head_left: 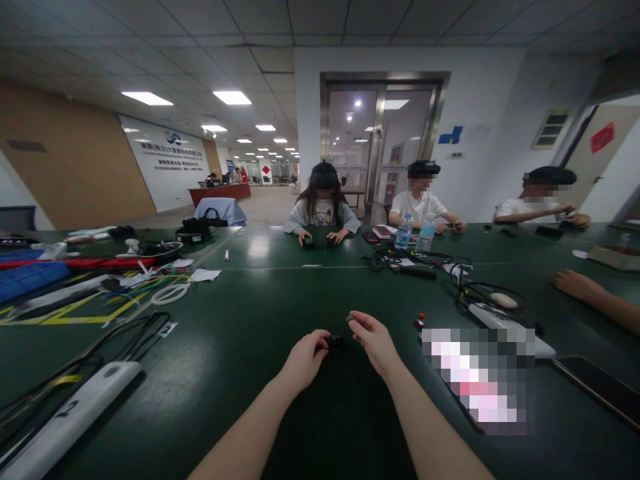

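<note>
Small black part (337,342) is just below the middle of the frame, low over the green table (210,373); we can't tell whether it touches the surface. Our left hand (304,361) has it by the left end, thumb and fingers pinching it. Our right hand (375,341) is just to the right, thumb and forefinger pinching a tiny grey piece (349,318), too small for us to make out its shape. That piece is slightly higher in the frame than the black part, and apart from it. Our forearms (260,420) come in from the bottom edge.

Right of our right hand: a red-and-black item (421,321), then a flat device (470,380), pixelated. Behind that, a white power strip (485,315); a dark phone (605,387) at the right edge. Lower left: a second power strip (80,413) marked 2, black cables (143,327) beside it. Left side, further back: a coil of white cable (170,293) and a blue tray (30,281).

Across the table we see three people (321,213); the middle-of-frame one has a hand at each of two dark blocks (308,243). Two water bottles (427,237) stand to the right. A co-worker's arm (595,297) rests at the right edge.
</note>
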Action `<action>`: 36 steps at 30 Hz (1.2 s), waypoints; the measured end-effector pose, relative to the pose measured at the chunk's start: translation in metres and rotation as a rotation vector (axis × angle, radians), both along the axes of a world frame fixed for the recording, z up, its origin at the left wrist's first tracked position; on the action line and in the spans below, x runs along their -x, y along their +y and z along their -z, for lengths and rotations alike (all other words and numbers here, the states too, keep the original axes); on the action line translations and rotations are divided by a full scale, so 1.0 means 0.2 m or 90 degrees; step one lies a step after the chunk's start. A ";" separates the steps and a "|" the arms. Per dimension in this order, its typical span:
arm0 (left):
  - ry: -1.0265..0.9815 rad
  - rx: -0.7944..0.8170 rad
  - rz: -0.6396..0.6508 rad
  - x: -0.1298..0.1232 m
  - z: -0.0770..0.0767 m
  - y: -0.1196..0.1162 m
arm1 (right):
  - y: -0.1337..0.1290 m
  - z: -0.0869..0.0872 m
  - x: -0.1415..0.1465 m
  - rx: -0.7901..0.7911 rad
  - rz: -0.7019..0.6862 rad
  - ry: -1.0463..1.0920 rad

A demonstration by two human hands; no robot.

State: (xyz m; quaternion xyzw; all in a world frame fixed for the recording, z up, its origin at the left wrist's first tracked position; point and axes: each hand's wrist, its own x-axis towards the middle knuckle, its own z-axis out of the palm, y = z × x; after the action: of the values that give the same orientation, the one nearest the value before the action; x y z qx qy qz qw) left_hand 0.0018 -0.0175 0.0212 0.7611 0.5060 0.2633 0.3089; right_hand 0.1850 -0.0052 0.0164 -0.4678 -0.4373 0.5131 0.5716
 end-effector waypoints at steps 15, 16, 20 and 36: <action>-0.035 0.030 0.012 0.00 -0.03 0.00 | -0.01 -0.01 0.01 0.014 -0.002 -0.021; -0.033 0.029 0.013 0.00 -0.03 0.00 | -0.01 -0.01 0.01 0.016 -0.002 -0.028; -0.034 0.024 0.010 0.00 -0.03 0.00 | -0.02 -0.01 0.01 0.011 -0.001 -0.061; -0.055 0.022 0.008 -0.01 -0.06 0.00 | -0.04 -0.05 0.03 0.001 -0.063 -0.140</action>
State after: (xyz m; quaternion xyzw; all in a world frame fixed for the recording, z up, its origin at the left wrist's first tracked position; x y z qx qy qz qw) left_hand 0.0041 -0.0182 0.0328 0.7467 0.4921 0.2852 0.3448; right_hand 0.1793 -0.0136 0.0255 -0.4997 -0.5191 0.4868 0.4938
